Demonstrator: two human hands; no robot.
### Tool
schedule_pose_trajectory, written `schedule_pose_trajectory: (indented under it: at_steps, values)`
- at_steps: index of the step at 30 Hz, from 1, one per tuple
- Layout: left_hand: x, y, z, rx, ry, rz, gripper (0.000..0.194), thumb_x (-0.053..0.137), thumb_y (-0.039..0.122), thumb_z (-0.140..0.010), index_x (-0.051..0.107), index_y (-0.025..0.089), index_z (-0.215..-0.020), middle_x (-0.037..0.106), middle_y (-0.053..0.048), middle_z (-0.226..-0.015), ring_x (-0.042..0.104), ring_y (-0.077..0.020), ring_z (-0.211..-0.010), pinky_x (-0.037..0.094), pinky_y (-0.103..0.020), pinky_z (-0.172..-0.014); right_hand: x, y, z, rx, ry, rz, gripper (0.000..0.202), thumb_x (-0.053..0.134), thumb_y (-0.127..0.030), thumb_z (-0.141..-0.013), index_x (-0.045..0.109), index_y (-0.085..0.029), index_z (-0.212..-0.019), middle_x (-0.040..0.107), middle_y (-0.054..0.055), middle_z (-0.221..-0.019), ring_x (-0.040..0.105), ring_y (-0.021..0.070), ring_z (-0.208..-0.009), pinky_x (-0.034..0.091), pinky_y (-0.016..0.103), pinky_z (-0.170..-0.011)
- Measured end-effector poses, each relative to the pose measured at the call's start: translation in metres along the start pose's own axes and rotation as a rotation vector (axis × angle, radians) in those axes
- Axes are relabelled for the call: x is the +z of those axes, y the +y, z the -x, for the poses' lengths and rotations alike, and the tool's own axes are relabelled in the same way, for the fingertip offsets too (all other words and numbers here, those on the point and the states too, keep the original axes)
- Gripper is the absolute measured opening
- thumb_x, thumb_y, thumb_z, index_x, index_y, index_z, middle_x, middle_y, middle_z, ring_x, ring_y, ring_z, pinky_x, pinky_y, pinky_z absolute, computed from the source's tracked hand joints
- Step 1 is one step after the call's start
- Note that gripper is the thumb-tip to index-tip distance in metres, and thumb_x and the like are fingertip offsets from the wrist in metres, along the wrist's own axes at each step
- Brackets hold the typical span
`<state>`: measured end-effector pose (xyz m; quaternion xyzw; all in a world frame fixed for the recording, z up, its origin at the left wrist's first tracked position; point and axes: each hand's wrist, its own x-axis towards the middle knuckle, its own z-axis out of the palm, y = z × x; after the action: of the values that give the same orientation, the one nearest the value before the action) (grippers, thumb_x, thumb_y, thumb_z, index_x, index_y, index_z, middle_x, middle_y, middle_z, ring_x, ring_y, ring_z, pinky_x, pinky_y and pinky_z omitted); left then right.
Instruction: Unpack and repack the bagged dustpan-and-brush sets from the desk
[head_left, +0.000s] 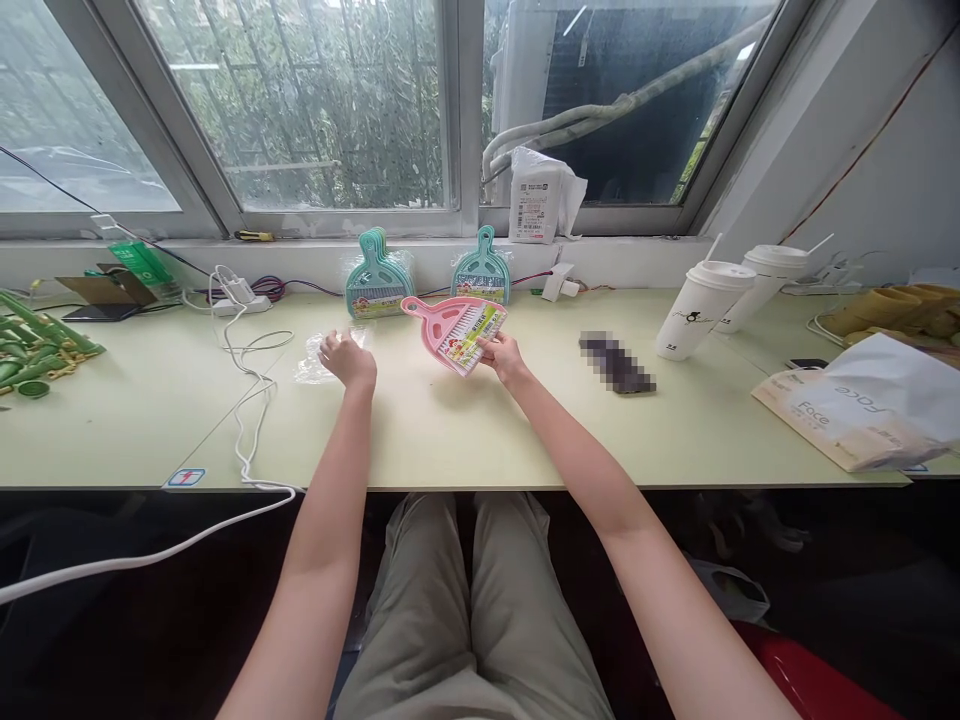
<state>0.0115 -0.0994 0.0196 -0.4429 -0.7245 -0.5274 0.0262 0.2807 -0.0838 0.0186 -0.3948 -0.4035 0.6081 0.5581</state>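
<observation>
Held up over the table is a pink dustpan set (457, 335) with a small white-bristled brush and a printed label card. My right hand (502, 358) grips its lower right edge, fingers and thumb closed on it. To the left, my left hand (347, 358) has curled fingers at a crumpled clear plastic wrapper (311, 362) on the table; part of the wrapper is behind the hand. Behind the pink set stand two stacks of green dustpan sets in clear wrapping, the left stack (377, 275) and the right stack (481, 268), against the window ledge.
White cables and a power strip (241, 305) lie on the left of the table (420, 440), beyond them green plant stalks (45, 350). On the right are a blurred dark object (616, 362), two white cups (705, 308) and a paper bag (862, 400).
</observation>
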Motion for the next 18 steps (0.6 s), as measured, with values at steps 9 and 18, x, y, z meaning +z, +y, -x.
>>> schedule_pose_trajectory:
  at_steps: [9, 18]
  values:
    - [0.028, 0.002, 0.012, 0.110, -0.439, -0.079, 0.044, 0.043, 0.047, -0.089, 0.071, 0.021, -0.069, 0.071, -0.013, -0.099, 0.058, -0.0332, -0.111, 0.029, -0.056, -0.107, 0.000, 0.004, -0.002, 0.033, -0.051, 0.023, 0.017, 0.066, -0.007, -0.081, 0.060, -0.015, -0.095, 0.074, 0.004, -0.082, 0.072, 0.0156, -0.067, 0.061, 0.039, -0.081]
    - [0.017, 0.015, 0.023, 0.264, -0.574, -0.449, 0.041, 0.061, 0.040, -0.081, 0.066, 0.022, -0.117, 0.067, -0.009, -0.118, 0.058, -0.0271, -0.112, 0.045, -0.034, -0.090, -0.019, -0.017, -0.006, 0.146, -0.043, 0.164, 0.015, 0.065, 0.001, -0.078, 0.065, -0.011, -0.087, 0.074, 0.005, -0.073, 0.071, 0.0169, -0.065, 0.061, 0.038, -0.080]
